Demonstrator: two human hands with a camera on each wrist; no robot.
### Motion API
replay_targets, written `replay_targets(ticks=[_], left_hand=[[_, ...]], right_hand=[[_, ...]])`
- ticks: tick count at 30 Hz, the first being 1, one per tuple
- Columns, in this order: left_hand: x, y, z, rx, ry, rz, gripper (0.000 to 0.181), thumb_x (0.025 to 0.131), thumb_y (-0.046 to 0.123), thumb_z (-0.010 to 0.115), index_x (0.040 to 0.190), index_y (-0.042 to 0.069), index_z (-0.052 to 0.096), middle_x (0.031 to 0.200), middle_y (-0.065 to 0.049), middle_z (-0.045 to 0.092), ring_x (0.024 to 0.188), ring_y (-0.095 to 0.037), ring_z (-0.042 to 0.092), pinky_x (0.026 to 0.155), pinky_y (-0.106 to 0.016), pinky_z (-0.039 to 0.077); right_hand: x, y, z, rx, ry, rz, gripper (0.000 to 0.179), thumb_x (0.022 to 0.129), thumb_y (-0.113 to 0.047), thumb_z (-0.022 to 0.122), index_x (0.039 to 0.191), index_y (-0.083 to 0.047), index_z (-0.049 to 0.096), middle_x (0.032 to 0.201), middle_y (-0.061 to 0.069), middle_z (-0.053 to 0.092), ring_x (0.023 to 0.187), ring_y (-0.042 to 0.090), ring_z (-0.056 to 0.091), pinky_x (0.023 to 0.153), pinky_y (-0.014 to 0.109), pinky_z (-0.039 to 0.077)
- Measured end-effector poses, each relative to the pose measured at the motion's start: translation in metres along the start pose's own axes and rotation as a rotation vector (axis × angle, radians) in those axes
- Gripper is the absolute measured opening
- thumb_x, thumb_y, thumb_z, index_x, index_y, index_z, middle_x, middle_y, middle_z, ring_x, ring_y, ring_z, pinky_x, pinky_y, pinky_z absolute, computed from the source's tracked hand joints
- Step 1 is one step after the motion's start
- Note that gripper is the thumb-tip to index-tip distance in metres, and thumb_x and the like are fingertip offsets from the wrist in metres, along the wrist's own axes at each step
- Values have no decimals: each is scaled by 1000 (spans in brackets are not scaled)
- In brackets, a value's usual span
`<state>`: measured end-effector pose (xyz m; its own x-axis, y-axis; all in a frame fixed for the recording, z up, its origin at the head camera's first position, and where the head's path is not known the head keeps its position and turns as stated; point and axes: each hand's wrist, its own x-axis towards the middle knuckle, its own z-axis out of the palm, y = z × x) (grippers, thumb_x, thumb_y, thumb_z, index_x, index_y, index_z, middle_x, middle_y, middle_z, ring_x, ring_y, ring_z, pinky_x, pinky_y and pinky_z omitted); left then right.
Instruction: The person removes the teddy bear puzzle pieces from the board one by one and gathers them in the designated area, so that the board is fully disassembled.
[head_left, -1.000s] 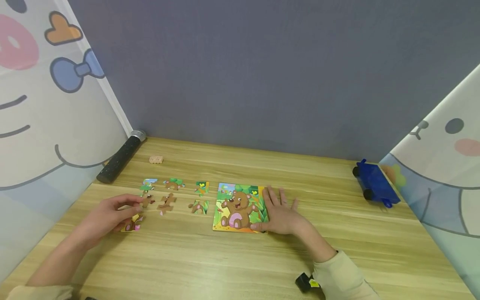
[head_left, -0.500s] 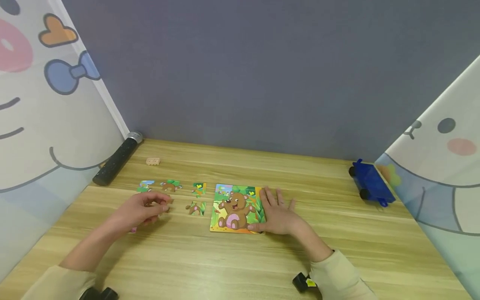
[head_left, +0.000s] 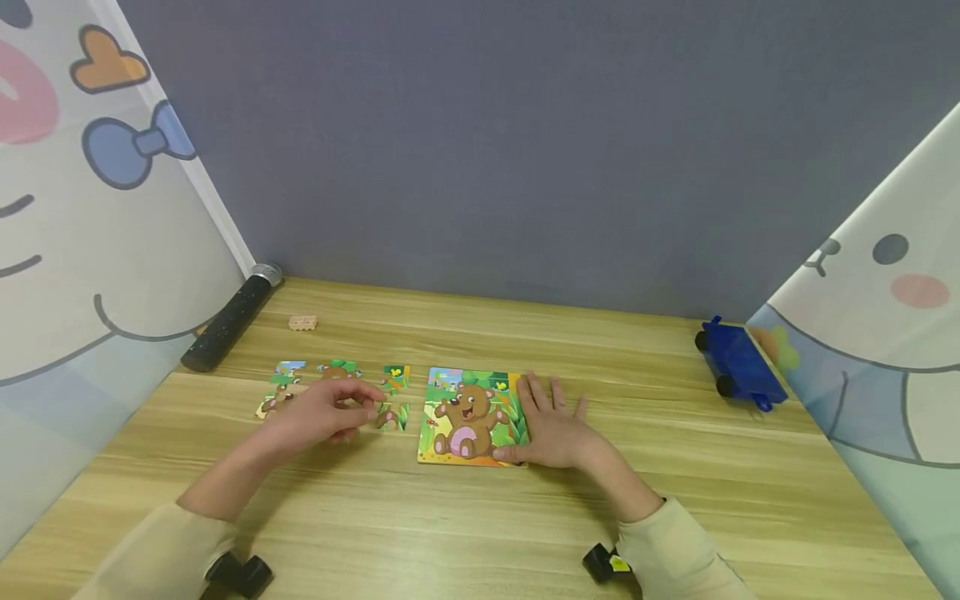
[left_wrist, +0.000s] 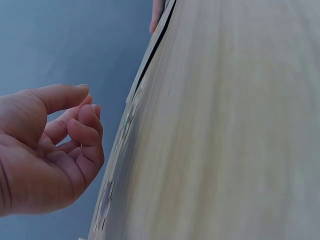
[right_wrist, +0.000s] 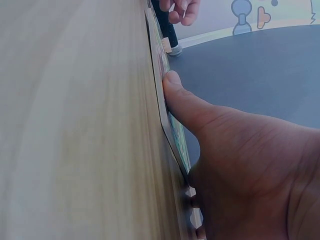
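Observation:
The left hand (head_left: 330,412) hovers over loose jigsaw puzzle pieces, its fingers loosely curled and thumb near the index finger. Nothing shows between them in the left wrist view, where the hand (left_wrist: 60,140) is apart from the surface. Its fingertips are right beside a puzzle piece (head_left: 396,417) with green leaves. A corner piece (head_left: 396,377) lies just above that one. The right hand (head_left: 551,429) lies flat with spread fingers, thumb on the right edge of a square bear picture board (head_left: 465,417). In the right wrist view the thumb (right_wrist: 182,97) presses along the board's edge.
More puzzle pieces lie to the left, including a sky-blue one (head_left: 287,372); the left hand and forearm hide some. A black microphone (head_left: 231,325) lies at the left, near a small pink block (head_left: 303,322). A blue toy cart (head_left: 741,362) stands at the back right of the table (head_left: 450,533).
The left hand has moved right across the puzzle pieces, from the leftmost ones to those beside the board. The right hand stays on the board's edge. The head view has shifted slightly.

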<state>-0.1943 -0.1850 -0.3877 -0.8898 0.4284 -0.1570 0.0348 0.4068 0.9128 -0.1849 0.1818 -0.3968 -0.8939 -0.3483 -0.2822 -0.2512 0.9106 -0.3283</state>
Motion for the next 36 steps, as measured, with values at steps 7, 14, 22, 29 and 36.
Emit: replay_targets(ticks=[7, 14, 22, 29, 36], left_hand=[[13, 5, 15, 2, -50, 34, 28, 96, 16, 70, 119, 2, 67, 101, -13, 60, 60, -18, 50, 50, -26, 42], [25, 14, 32, -9, -77, 52, 26, 95, 12, 71, 118, 0, 67, 98, -12, 59, 61, -17, 51, 52, -26, 43], [33, 25, 51, -2, -154, 54, 24, 96, 11, 70, 118, 3, 68, 96, -10, 61, 65, -18, 52, 56, -27, 46], [40, 31, 67, -40, -186, 69, 27, 92, 6, 69, 119, 0, 67, 93, -10, 62, 68, -19, 57, 56, -29, 50], [46, 29, 78, -41, -219, 84, 30, 87, -2, 67, 117, 0, 68, 93, -10, 64, 71, -20, 59, 54, -28, 50]], right_hand=[[0, -1, 0, -1, 0, 6, 120, 84, -74, 64, 162, -6, 3, 168, 15, -5, 149, 47, -10, 103, 82, -6], [-1, -2, -2, -10, -3, 14, 121, 84, -74, 63, 162, -6, 3, 168, 14, -7, 149, 46, -11, 103, 82, -5], [0, -2, -2, -16, -10, 18, 120, 84, -74, 63, 162, -6, 2, 168, 14, -7, 149, 46, -11, 103, 82, -5], [0, -2, -3, -18, -16, 23, 121, 83, -76, 62, 162, -7, 1, 168, 15, -8, 149, 46, -11, 103, 82, -5], [0, -4, -3, -18, -12, 18, 121, 83, -75, 63, 162, -5, 3, 168, 15, -7, 149, 47, -10, 103, 83, -4]])
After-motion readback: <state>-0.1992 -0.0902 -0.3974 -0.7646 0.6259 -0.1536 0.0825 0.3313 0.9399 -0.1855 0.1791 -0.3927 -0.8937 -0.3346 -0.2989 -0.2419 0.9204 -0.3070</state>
